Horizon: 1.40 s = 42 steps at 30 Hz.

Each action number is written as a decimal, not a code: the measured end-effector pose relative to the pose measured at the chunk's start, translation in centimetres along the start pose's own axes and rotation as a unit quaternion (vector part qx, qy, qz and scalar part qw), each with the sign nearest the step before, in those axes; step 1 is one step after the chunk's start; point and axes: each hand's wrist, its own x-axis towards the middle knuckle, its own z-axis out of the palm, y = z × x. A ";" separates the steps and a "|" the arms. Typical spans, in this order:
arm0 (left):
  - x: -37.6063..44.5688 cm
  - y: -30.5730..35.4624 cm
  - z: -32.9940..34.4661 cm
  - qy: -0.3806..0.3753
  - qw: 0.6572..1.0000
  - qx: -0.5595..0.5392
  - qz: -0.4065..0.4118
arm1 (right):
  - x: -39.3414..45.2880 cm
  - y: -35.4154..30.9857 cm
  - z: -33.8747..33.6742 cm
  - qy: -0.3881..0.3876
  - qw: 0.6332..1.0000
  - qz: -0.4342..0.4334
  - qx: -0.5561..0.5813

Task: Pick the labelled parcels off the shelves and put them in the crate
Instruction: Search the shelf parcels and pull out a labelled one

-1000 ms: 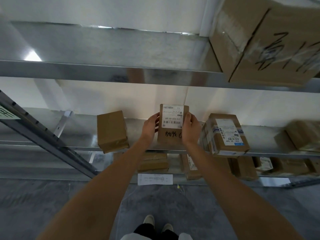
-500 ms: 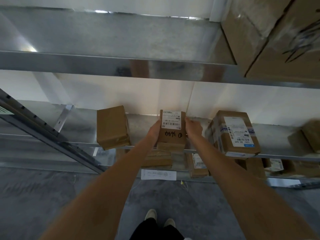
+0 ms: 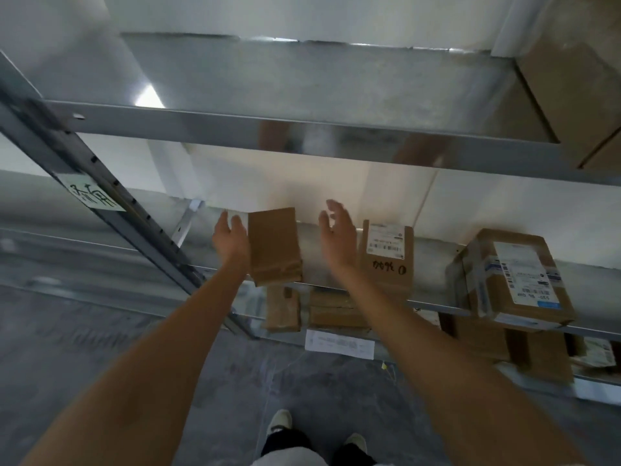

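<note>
A plain brown box [image 3: 274, 245] lies on the middle metal shelf [image 3: 433, 250], overhanging its front edge. My left hand [image 3: 231, 237] rests against the box's left side, fingers near a white patch there. My right hand [image 3: 337, 237] hovers open just right of the box, touching nothing. Right of that hand lies a parcel with a white label and black handwriting [image 3: 386, 260], flat on the shelf. Farther right sits a taped labelled parcel [image 3: 517, 277]. No crate is in view.
A slanted steel upright [image 3: 111, 196] with a paper tag crosses on the left. The upper shelf [image 3: 302, 129] carries a big carton [image 3: 578, 79] at the right. Several more parcels lie on the lower shelf [image 3: 336, 311]. A paper sheet [image 3: 339, 344] lies on the grey floor.
Both hands have let go of the handwritten labelled parcel, which now lies on the shelf. They have moved left to the plain brown box, and my view has shifted left.
</note>
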 end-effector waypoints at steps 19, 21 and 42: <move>4.9 -3.7 -4.3 -0.336 0.919 -0.074 -0.195 | -3.1 -1.3 10.0 -0.159 0.910 0.007 -0.383; 5.3 -4.0 -4.3 -0.348 0.914 -0.076 -0.195 | -3.0 -1.6 10.1 -0.145 0.915 0.019 -0.376; 4.4 0.2 -2.9 -0.329 0.926 -0.042 -0.180 | -3.1 -2.7 6.1 0.027 0.872 0.358 0.332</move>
